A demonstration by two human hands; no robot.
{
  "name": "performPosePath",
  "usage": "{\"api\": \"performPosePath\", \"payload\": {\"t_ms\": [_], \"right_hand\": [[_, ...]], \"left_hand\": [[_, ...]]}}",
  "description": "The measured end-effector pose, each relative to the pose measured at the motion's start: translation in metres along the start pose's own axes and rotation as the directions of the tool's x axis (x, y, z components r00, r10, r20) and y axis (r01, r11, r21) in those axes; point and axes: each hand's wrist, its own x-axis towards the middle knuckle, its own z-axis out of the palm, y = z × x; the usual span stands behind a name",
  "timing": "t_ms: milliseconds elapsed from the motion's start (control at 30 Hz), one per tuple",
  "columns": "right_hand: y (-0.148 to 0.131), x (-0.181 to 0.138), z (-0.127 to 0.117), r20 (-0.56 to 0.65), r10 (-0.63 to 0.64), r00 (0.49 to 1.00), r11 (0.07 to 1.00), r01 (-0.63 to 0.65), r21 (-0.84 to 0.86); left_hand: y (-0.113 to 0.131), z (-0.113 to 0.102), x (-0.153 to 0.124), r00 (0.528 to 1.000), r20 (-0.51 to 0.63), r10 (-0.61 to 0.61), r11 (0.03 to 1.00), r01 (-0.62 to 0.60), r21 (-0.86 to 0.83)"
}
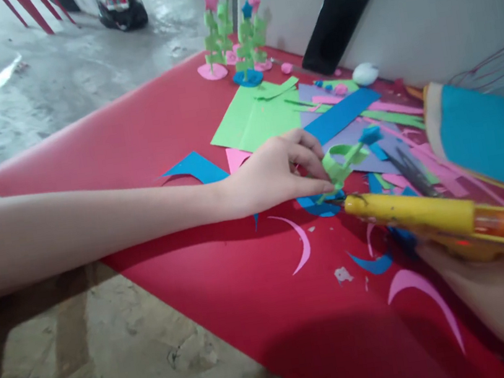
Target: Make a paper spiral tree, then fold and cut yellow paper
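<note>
My left hand (277,170) pinches the green stem of a paper flower (342,160) that carries a blue star on top. The stem leans right over a round blue paper base (322,205) lying on the red table (186,254). From the right, my right hand (492,293) grips a yellow hot glue gun (423,208), its fingers wrapped beneath the body. The gun's nozzle reaches the edge of the blue base, close to my left fingertips. Whether the nozzle touches the stem's foot I cannot tell.
Finished paper flowers (240,34) stand at the table's far corner. Green sheets (251,117), a blue strip (342,115), scissors (412,173) and many paper strips lie behind my hands. A blue pouch (493,136) sits at the right. Curved pink offcuts (420,284) lie in front.
</note>
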Motion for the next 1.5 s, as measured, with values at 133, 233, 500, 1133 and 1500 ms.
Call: {"api": "performPosePath", "payload": {"t_ms": [133, 233, 500, 1133, 1500], "right_hand": [[-0.014, 0.01, -0.004, -0.079, -0.122, 0.989, 0.986, 0.131, 0.108], [-0.017, 0.011, -0.004, -0.071, -0.134, 0.988, 0.975, 0.144, 0.17], [-0.019, 0.012, -0.003, -0.007, -0.077, 0.997, 0.975, 0.077, 0.208], [-0.032, 0.014, -0.009, 0.103, 0.029, 0.994, 0.973, -0.052, 0.224], [-0.034, 0.012, -0.009, 0.116, 0.083, 0.99, 0.956, -0.112, 0.272]], "left_hand": [[-0.003, -0.001, -0.001, 1.0, 0.028, -0.005, 0.999, 0.006, -0.033], [-0.005, -0.001, -0.001, 1.0, 0.029, -0.007, 0.999, 0.008, -0.048], [-0.005, -0.001, -0.002, 0.998, 0.041, -0.051, 0.997, 0.054, -0.054], [0.0, -0.003, 0.0, 0.997, 0.042, -0.069, 0.996, 0.067, 0.053], [-0.006, -0.002, 0.0, 0.997, 0.027, -0.071, 0.997, 0.07, 0.042]]}}
